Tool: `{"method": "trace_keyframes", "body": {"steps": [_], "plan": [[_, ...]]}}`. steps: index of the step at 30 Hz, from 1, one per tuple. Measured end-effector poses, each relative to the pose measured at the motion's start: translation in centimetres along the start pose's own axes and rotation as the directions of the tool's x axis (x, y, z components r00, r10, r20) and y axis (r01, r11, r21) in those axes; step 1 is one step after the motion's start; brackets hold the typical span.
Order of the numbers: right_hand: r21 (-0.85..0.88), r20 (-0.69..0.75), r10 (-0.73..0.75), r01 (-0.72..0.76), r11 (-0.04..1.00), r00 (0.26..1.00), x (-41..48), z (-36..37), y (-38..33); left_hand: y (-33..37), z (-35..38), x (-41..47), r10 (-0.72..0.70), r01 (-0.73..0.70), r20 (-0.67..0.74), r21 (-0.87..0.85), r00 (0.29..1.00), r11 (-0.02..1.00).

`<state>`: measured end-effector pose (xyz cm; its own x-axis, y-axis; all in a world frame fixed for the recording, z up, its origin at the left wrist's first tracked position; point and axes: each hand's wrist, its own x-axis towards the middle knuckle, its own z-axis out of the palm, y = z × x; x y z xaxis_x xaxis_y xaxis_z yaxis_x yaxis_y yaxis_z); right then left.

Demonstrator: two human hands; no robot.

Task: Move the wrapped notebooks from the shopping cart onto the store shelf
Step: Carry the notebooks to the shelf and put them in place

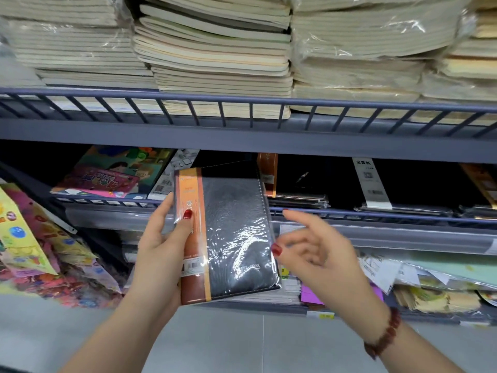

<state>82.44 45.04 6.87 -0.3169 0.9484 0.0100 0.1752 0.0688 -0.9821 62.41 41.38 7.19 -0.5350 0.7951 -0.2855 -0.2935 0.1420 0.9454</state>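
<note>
Our left hand (161, 238) clamps the spine side of the black leather-look notebook in clear shrink-wrap with an orange paper band (234, 232), thumb on the band, fingers round the left edge. We judge it light and stiff, but the glossy film looks slippery, so a pinch across both long edges suits best. Our right hand (317, 249) is spread and slack just beside the right edge, holding nothing; blur hides whether its thumb touches. The notebook hangs tilted before the grey wire-railed shelf (376, 214), where a stack of matching black wrapped notebooks (298, 201) lies.
</note>
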Motion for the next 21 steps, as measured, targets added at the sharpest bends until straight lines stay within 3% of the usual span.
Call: {"method": "trace_keyframes", "body": {"steps": [3,9,12,17,21], "plan": [[0.141,0.065,0.075,-0.083,0.986,0.995,-0.7,0.5,0.3,0.7,2.1,0.0,0.015,-0.016,0.052,0.019,0.999,1.0],[0.313,-0.164,0.117,-0.061,0.948,0.98,0.8,-2.0,0.5,0.8,4.1,0.8,-0.008,-0.028,0.341,0.1,0.94,0.995],[0.324,-0.253,0.166,-0.079,0.943,0.953,1.6,-2.7,1.0,0.3,4.2,0.8,-0.014,-0.058,0.39,0.172,0.921,0.983],[0.248,-0.209,0.128,-0.075,0.966,0.969,2.1,-3.6,1.1,-1.0,4.3,1.1,0.066,-0.159,0.345,0.249,0.936,0.955],[0.02,-0.227,0.026,-0.022,1.0,0.974,1.8,-4.3,1.1,-1.6,4.3,1.1,0.149,-0.237,0.328,0.249,0.933,0.939]]}}
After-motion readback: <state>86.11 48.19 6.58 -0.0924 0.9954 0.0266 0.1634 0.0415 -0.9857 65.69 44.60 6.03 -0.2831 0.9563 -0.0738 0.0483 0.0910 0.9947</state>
